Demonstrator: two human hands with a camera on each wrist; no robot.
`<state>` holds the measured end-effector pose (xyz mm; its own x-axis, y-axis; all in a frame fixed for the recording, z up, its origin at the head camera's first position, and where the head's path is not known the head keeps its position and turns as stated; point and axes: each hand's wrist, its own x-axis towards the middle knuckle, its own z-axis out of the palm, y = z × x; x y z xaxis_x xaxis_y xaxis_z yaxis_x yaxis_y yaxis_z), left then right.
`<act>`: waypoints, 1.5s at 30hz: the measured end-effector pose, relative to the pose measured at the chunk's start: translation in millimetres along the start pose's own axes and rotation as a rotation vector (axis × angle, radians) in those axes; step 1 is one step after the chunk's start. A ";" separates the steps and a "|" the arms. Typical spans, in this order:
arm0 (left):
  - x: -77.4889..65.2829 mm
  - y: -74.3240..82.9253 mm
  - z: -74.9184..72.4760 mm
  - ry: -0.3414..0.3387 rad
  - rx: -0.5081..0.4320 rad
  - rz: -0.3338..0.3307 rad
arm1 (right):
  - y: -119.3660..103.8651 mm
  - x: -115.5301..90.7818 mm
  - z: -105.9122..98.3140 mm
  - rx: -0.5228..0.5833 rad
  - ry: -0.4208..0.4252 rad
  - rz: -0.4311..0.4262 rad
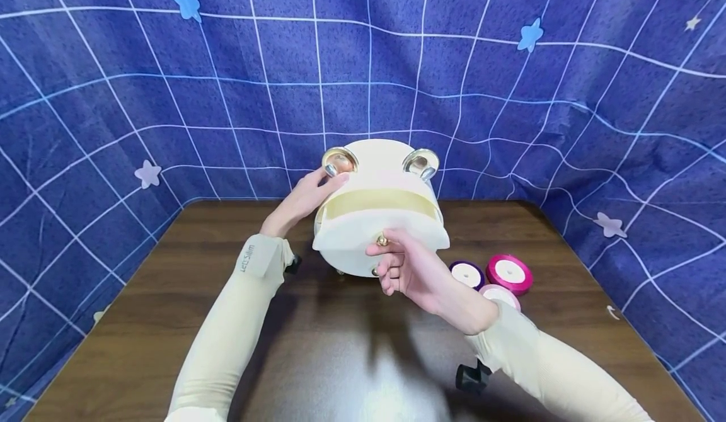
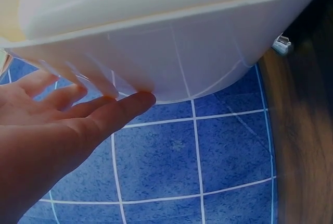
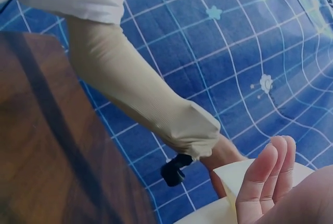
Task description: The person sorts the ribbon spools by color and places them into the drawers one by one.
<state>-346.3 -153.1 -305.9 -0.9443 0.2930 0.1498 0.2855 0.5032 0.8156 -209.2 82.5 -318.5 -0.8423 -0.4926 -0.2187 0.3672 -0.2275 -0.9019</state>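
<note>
The step in hand looks like working the front panel [image 1: 348, 236] of a white box [image 1: 379, 179] by its small gold knob [image 1: 382, 240], one hand steadying and the other at the knob. The box appears to stand toward the far side of the table [image 1: 340, 359], before the blue cloth [image 1: 363, 50], with a cream band [image 1: 380, 200] showing between panel and upper body.

The right hand [image 1: 416, 277] has its thumb and a finger together on the knob in what reads as a light pinch; the other fingers curl loosely beneath. The right wrist view does not show that contact. The left hand [image 1: 309, 194] rests against the box beside the left metal cup [image 1: 340, 159]; the left wrist view shows its fingers apart, gently extended, tips against the wall, not clamped round it.

Whether the panel is being drawn out or eased back cannot be told. Either way, the next move seems to call for a steady motion along the panel's own path, with the left hand bracing firmly. With so loose a brace, the box could slide or tip.
</note>
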 end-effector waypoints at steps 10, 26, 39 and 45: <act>2.3 0.7 -0.3 0.015 0.032 0.008 | 7.2 -18.2 3.2 -0.019 -0.051 0.001; -0.1 0.4 0.5 -0.013 0.024 -0.024 | 21.9 -32.9 -1.1 -0.023 -0.179 0.004; 2.2 -0.5 1.2 0.000 0.024 -0.001 | 29.3 -42.6 -2.1 -0.003 -0.291 -0.024; 1.0 -0.1 1.8 0.011 -0.004 0.014 | 9.6 -59.5 -18.4 0.000 -0.459 -0.236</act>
<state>-347.0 -151.4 -306.9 -0.9420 0.2909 0.1672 0.2980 0.4963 0.8154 -162.8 125.0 -321.1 -0.6422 -0.7459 0.1763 0.1881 -0.3764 -0.9072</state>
